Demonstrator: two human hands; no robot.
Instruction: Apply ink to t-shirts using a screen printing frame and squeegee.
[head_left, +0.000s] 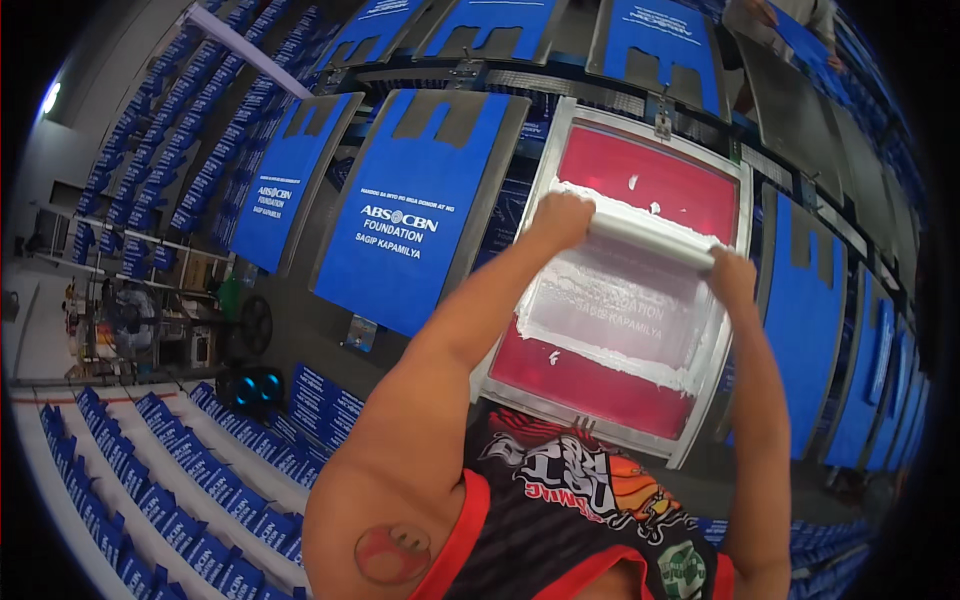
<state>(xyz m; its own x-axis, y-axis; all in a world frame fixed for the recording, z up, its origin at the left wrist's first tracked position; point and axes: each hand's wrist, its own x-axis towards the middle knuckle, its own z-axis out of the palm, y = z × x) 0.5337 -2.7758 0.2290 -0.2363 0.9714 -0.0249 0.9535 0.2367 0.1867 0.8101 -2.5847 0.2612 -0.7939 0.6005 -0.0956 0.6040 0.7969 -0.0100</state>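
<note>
My left hand [565, 219] and my right hand [733, 275] are closed round the two ends of a long pale squeegee [652, 237]. It lies across the upper part of a screen-printing frame [545, 170] with a light metal border and red mesh. White ink [600, 354] is smeared along the lower edge of the frame's pale middle area, and more lies along the squeegee's far side. Faint lettering shows through the mesh. Whatever lies beneath the screen is mostly hidden.
Blue bag-shaped sheets, such as a printed one [400, 215], lie on grey boards left and right of the frame. A metal hinge clamp [662, 124] sits at its far edge. Many blue pieces hang at left. A fan [130, 318] stands at left; another person [757, 30] is at far right.
</note>
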